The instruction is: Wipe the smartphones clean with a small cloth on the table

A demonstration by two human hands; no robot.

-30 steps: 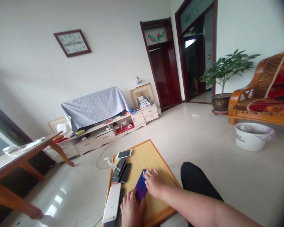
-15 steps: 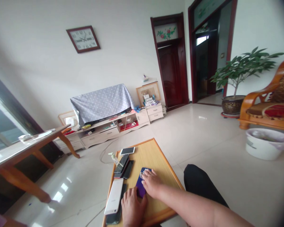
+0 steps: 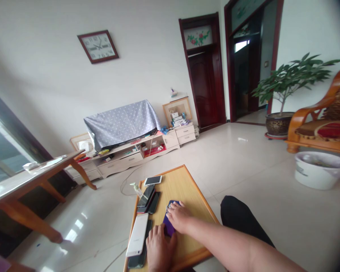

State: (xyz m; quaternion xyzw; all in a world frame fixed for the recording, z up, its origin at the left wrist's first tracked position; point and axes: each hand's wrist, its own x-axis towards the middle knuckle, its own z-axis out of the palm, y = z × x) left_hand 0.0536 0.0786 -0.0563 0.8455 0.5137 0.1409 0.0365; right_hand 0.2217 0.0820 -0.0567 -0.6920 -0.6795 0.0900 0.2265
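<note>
A blue-purple smartphone (image 3: 169,223) lies on a yellow wooden board with an orange rim (image 3: 184,185). My right hand (image 3: 179,216) reaches in from the right, its fingers over the phone's upper end. My left hand (image 3: 160,247) grips the phone's lower end from below. Beside them lies a white smartphone (image 3: 137,234) on a dark phone (image 3: 139,260). Further up the board are stacked black phones (image 3: 146,199), a white phone (image 3: 152,180) and a small pump bottle (image 3: 136,190).
My knee in black trousers (image 3: 242,217) sits right of the board. A wooden table (image 3: 31,170) juts in at the left. A cloth-covered TV cabinet (image 3: 121,126) stands at the back, with a potted plant (image 3: 283,87), wooden armchair (image 3: 320,121) and white bucket (image 3: 319,170) to the right.
The view has turned a little, shifting the room in the frame. My right hand has slid slightly left over the phone's upper end, and my left hand stays at its lower end.
</note>
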